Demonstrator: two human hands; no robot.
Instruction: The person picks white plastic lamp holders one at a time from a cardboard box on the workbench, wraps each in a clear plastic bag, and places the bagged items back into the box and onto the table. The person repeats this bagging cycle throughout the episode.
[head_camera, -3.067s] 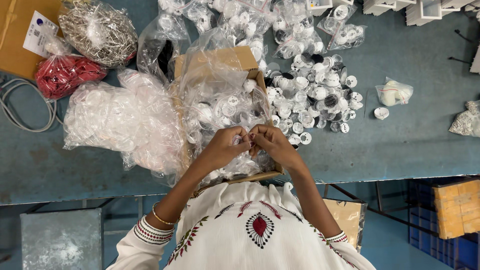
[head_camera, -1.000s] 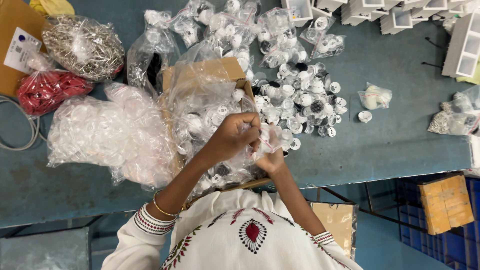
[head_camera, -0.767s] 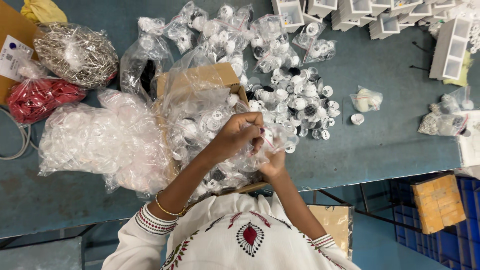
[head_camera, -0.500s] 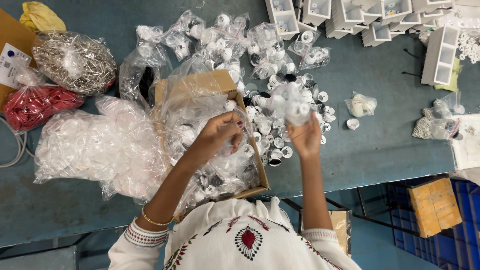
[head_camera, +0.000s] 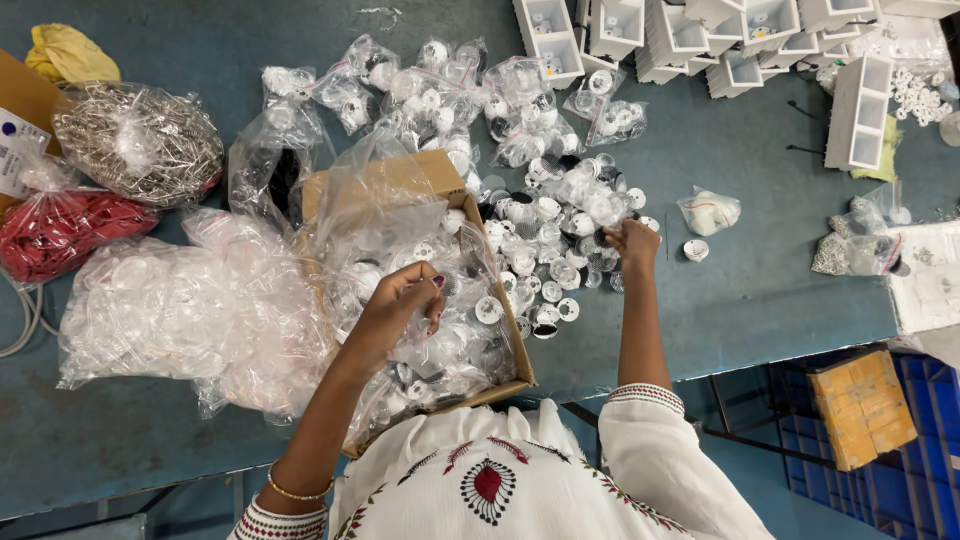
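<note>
Right hand (head_camera: 632, 243) moved onto round white caps (head_camera: 560, 225), pinching one | left hand (head_camera: 402, 305) curled over crinkly bag (head_camera: 400, 250)

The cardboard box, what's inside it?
The cardboard box holds a clear plastic bag of small white round parts. The left hand reaches in. The box's bottom is covered.

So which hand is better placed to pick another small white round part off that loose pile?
Probably the right hand: it already rests on the pile of small white round parts; the left hand is over the cardboard box.
</note>
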